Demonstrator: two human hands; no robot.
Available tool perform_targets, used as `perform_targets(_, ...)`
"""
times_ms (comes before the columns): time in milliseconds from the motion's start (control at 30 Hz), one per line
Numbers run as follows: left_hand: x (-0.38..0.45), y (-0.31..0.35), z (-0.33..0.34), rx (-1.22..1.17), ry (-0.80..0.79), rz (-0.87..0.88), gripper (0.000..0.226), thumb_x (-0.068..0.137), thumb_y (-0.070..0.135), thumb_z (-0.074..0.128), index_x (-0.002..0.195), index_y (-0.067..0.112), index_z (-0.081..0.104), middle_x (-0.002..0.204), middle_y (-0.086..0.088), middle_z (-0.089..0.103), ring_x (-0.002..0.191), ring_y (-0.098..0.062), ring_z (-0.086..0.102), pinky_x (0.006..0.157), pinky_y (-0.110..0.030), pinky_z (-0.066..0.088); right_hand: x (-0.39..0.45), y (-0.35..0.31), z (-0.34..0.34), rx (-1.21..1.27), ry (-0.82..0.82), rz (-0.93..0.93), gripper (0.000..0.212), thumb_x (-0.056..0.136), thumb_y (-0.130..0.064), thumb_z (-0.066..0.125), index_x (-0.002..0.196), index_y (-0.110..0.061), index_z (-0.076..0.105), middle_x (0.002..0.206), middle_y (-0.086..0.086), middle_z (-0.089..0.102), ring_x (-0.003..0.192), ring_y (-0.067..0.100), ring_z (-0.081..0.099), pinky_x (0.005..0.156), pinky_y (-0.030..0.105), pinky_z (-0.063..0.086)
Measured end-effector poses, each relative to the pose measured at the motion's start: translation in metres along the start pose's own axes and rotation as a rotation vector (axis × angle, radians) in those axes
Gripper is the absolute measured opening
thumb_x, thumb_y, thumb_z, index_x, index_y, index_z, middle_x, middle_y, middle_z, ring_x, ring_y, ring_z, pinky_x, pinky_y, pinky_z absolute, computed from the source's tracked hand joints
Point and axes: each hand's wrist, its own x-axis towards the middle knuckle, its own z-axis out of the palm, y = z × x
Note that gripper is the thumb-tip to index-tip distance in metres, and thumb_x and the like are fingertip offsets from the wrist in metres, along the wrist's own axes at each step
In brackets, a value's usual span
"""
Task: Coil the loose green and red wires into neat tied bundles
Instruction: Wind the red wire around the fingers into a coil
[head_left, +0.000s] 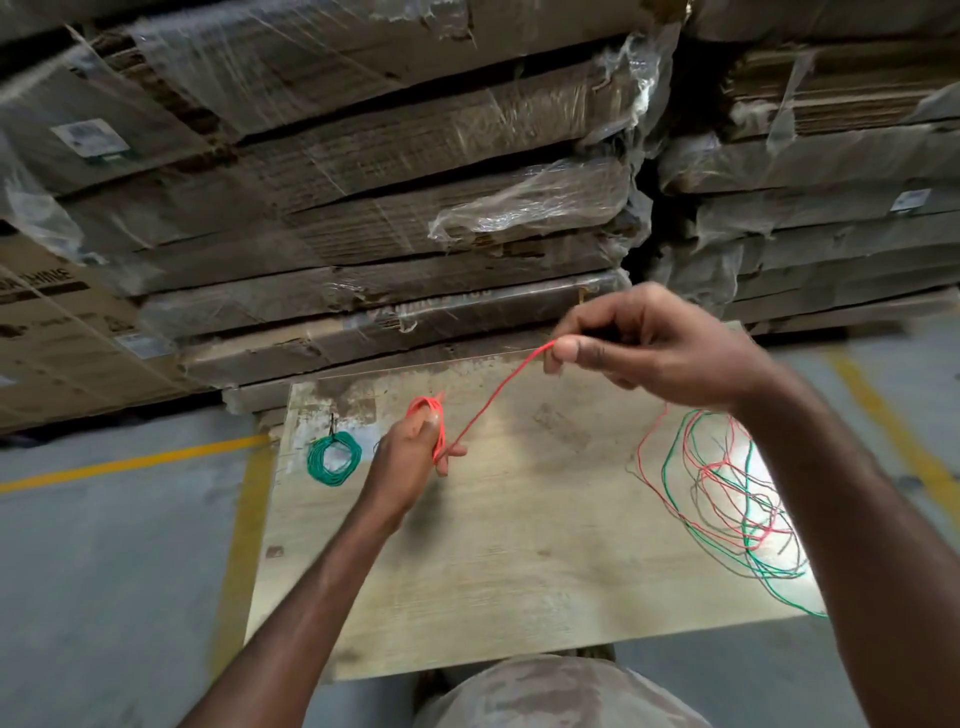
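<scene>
My left hand (410, 457) holds a small coil of red wire (434, 415) looped around its fingers above the wooden board (498, 551). A taut strand of that red wire (493, 395) runs up and right to my right hand (644, 348), which pinches it between thumb and forefinger. A finished green coil (333, 459), tied with a dark tie, lies flat on the board's far left. A loose tangle of red, green and grey wires (727, 493) sprawls on the board's right side, partly hidden under my right forearm.
Stacks of flattened cardboard wrapped in plastic film (415, 182) rise just behind the board. The board rests low over a grey concrete floor with yellow painted lines (130, 460). My knee (556, 691) shows at the bottom edge.
</scene>
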Motion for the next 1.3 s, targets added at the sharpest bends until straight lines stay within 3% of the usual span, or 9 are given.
perform_targets(133, -0.020, -0.002, 0.007, -0.107, -0.131, -0.093, 0.040, 0.120, 0.025, 0.034, 0.149, 0.025, 0.061, 0.059, -0.008, 0.047, 0.095, -0.024, 0.081, 0.082, -0.036, 0.041, 0.019, 0.007, -0.013, -0.079, 0.163, -0.012, 0.025, 0.109, -0.030, 0.062, 0.103, -0.013, 0.078, 0.065, 0.000, 0.046, 0.056, 0.011, 0.034, 0.051, 0.028, 0.028)
perform_targets(267, -0.053, 0.035, 0.009, -0.282, -0.335, -0.058, 0.037, 0.118, 0.022, 0.038, 0.128, 0.010, 0.071, 0.068, -0.010, 0.064, 0.100, -0.033, 0.075, 0.092, -0.040, 0.043, 0.042, 0.044, -0.019, -0.047, 0.442, 0.085, 0.025, 0.108, -0.036, 0.064, 0.097, -0.019, 0.078, 0.072, 0.007, 0.044, 0.064, 0.019, 0.037, 0.057, 0.030, 0.036)
perform_targets(367, -0.079, 0.075, 0.013, -0.403, -0.465, 0.069, 0.046, 0.114, 0.024, 0.038, 0.139, -0.008, 0.060, 0.064, 0.003, 0.068, 0.079, -0.058, 0.053, 0.108, -0.051, 0.033, 0.050, 0.067, -0.015, -0.075, 0.528, 0.106, 0.026, 0.108, -0.034, 0.064, 0.093, -0.017, 0.076, 0.069, -0.006, 0.047, 0.062, 0.008, 0.037, 0.056, 0.027, 0.031)
perform_targets(467, -0.089, 0.097, 0.011, -0.601, -0.461, 0.111, 0.048, 0.110, 0.023, 0.041, 0.151, 0.011, 0.062, 0.059, -0.026, 0.041, 0.071, -0.040, 0.052, 0.127, -0.054, 0.031, 0.054, 0.089, 0.000, -0.091, 0.483, 0.151, 0.030, 0.106, -0.041, 0.064, 0.093, -0.017, 0.076, 0.070, 0.004, 0.051, 0.067, 0.015, 0.039, 0.060, 0.036, 0.030)
perform_targets(533, -0.088, 0.104, 0.006, -0.674, -0.411, 0.123, 0.049, 0.108, 0.023, 0.041, 0.152, 0.018, 0.062, 0.057, -0.021, 0.032, 0.072, -0.025, 0.054, 0.130, -0.054, 0.033, 0.052, 0.101, 0.012, -0.107, 0.469, 0.208, 0.032, 0.103, -0.048, 0.065, 0.092, -0.020, 0.077, 0.073, 0.009, 0.062, 0.069, 0.013, 0.048, 0.064, 0.040, 0.039)
perform_targets(700, -0.083, 0.113, -0.008, -0.872, -0.364, 0.127, 0.051, 0.108, 0.025, 0.043, 0.156, 0.011, 0.056, 0.053, -0.001, 0.047, 0.072, -0.023, 0.049, 0.126, -0.063, 0.036, 0.031, 0.118, 0.043, -0.131, 0.323, 0.278, 0.023, 0.105, -0.046, 0.066, 0.097, -0.028, 0.080, 0.083, 0.002, 0.070, 0.075, 0.015, 0.058, 0.070, 0.038, 0.047)
perform_targets(867, -0.066, 0.122, -0.013, -1.112, -0.211, 0.133, 0.052, 0.117, 0.028, 0.028, 0.157, 0.006, 0.053, 0.050, 0.000, 0.044, 0.100, -0.021, 0.076, 0.116, -0.070, 0.044, 0.009, 0.115, 0.088, -0.130, 0.104, 0.309, 0.023, 0.107, -0.044, 0.064, 0.105, -0.029, 0.082, 0.092, -0.004, 0.078, 0.082, 0.021, 0.067, 0.078, 0.038, 0.055)
perform_targets(1100, -0.017, 0.089, -0.014, -0.854, 0.157, 0.260, 0.049, 0.118, 0.028, 0.030, 0.163, 0.014, 0.044, 0.053, -0.001, 0.047, 0.132, -0.033, 0.069, 0.122, -0.061, 0.038, -0.010, 0.057, 0.110, -0.101, -0.207, 0.258, 0.025, 0.109, -0.049, 0.058, 0.114, -0.035, 0.078, 0.069, -0.009, 0.054, 0.065, 0.006, 0.053, 0.066, 0.020, 0.046)
perform_targets(1300, 0.007, 0.045, -0.002, -0.279, 0.272, 0.262, 0.050, 0.117, 0.033, 0.034, 0.165, 0.023, 0.043, 0.056, -0.005, 0.052, 0.105, -0.018, 0.077, 0.106, -0.033, 0.050, -0.020, 0.014, 0.088, -0.073, -0.317, 0.232, 0.017, 0.112, -0.031, 0.056, 0.103, -0.025, 0.069, 0.066, -0.011, 0.048, 0.062, 0.011, 0.040, 0.060, 0.027, 0.038)
